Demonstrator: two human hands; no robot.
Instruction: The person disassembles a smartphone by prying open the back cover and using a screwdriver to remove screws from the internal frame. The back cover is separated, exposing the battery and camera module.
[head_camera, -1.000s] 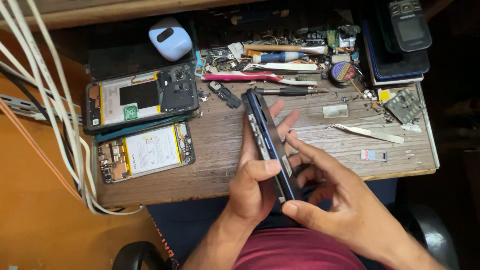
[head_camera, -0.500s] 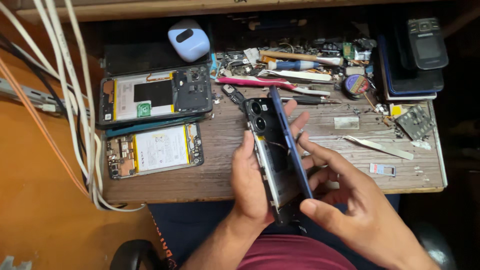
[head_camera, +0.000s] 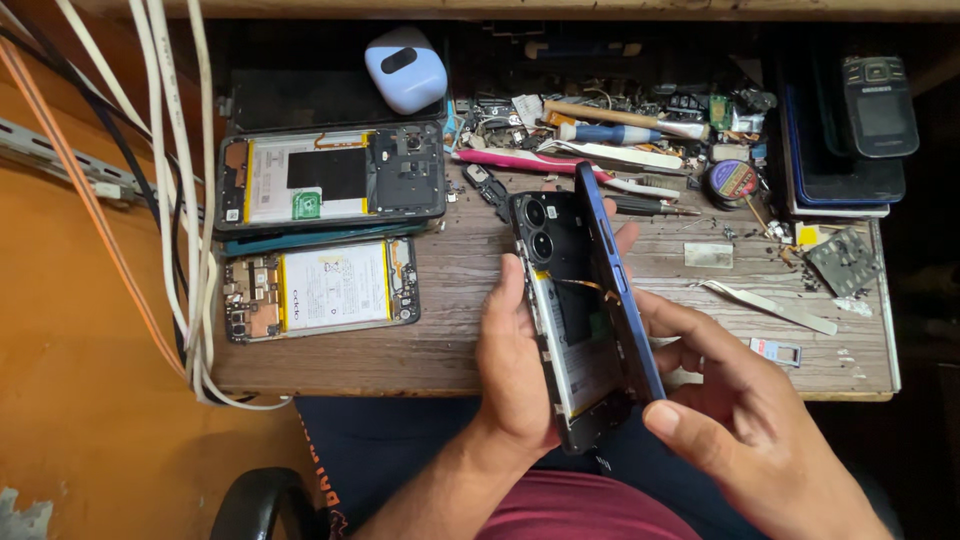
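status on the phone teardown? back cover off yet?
Partly. The blue back cover is hinged open along one edge of the phone body, with its insides exposed. The left hand holds the body and the right hand pries the cover. Left: full separation. Two opened phones lie on the wooden bench.

So the worktop (head_camera: 450, 340) has two opened phones on its left side, the bigger opened phone (head_camera: 330, 180) farther back and the smaller opened phone (head_camera: 320, 290) right in front of it. An earbud case (head_camera: 405, 68) sits behind those. Tools pile up (head_camera: 600, 140) along the far middle, with a solder reel (head_camera: 733, 180) to their right. Far right there's a stack of devices (head_camera: 840, 160) with a keypad phone (head_camera: 878, 105) on top. Tweezers (head_camera: 770, 305) and a SIM tray (head_camera: 775, 350) lie near right. Cables (head_camera: 180, 200) hang down the left edge. At the near middle, the left hand (head_camera: 515, 370) and right hand (head_camera: 750, 420) hold a split-open phone (head_camera: 580, 300) above the worktop.
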